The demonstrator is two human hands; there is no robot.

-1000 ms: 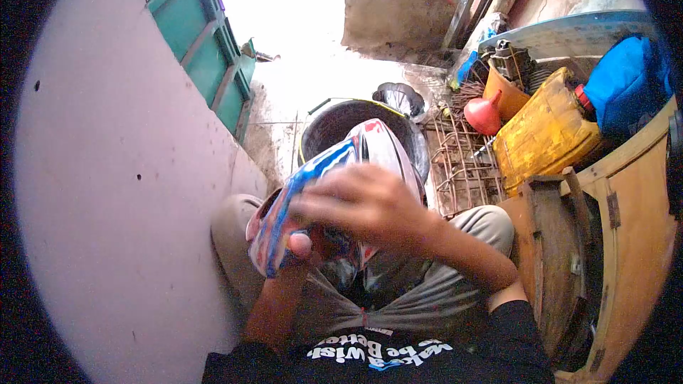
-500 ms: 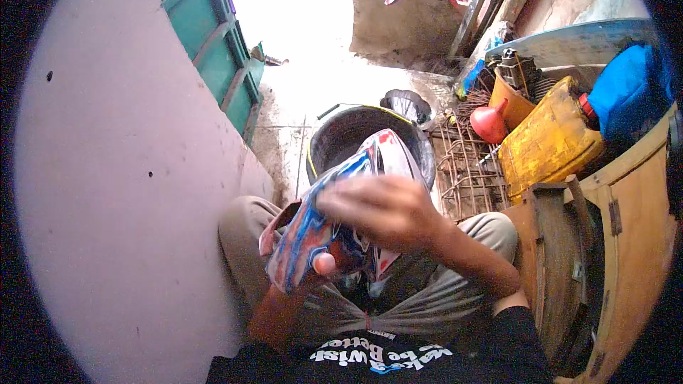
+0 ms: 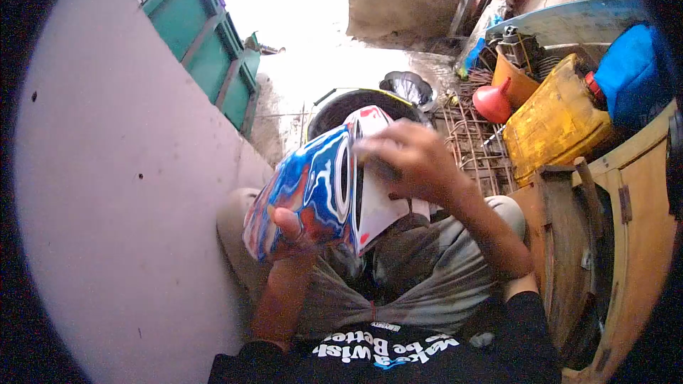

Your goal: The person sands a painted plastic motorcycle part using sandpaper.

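Observation:
A curved, hollow motorcycle body panel (image 3: 302,178) is tilted above my lap, its face streaked with blue, white and reddish paint worn through in layers. My left hand (image 3: 288,227) grips it from below, thumb on the outer face and the other fingers hidden behind. Over its white right part is my right hand (image 3: 420,160), fingers bent together and smeared by motion. Something dark shows under those fingers, too blurred to name. Just beyond the panel stands a black bucket (image 3: 334,115) with a yellow-edged rim, partly covered by it.
Close on my left is a pale wall panel (image 3: 128,171), with a green panel (image 3: 196,35) beyond. To the right are a rusty metal grid (image 3: 477,146), a red funnel (image 3: 492,102), a yellow jerrycan (image 3: 558,121) and wooden boards (image 3: 633,206). A black bag (image 3: 407,87) lies behind the bucket.
The panel has turned so more of its glossy blue and white face shows. My right hand has moved right, from the coloured face to the white part. My view has tilted down slightly.

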